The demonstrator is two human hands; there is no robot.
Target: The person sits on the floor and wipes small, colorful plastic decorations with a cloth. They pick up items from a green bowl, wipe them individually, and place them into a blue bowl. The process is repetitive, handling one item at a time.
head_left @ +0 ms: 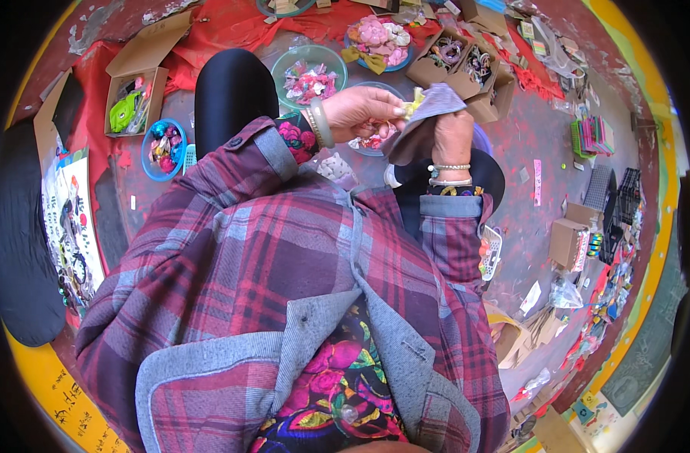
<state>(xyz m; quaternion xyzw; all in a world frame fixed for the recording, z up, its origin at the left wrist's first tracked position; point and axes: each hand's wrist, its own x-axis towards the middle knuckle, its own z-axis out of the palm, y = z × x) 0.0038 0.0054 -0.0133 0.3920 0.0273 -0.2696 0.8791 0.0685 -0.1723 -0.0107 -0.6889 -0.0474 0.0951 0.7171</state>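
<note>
My left hand (360,112) reaches in above the bowls with its fingers closed in a pinch. They hold a small yellow piece (413,104), perhaps fabric; its exact kind is unclear. Beside it, my right hand (452,140) grips a grey-purple cloth (437,100) that stands up over the fingers and hangs down toward the left. The yellow piece touches or nearly touches the cloth's left edge. Under the hands, a bowl of small pink and red pieces (369,142) is partly hidden.
A clear green basin (340,60) holds pink and white pieces; pink scrunchies (375,34) fill another beyond it. Open cardboard boxes (487,97) with hair ties lie at the far right. A blue basket (163,176) and an open box (145,49) are at left. My knees flank the work.
</note>
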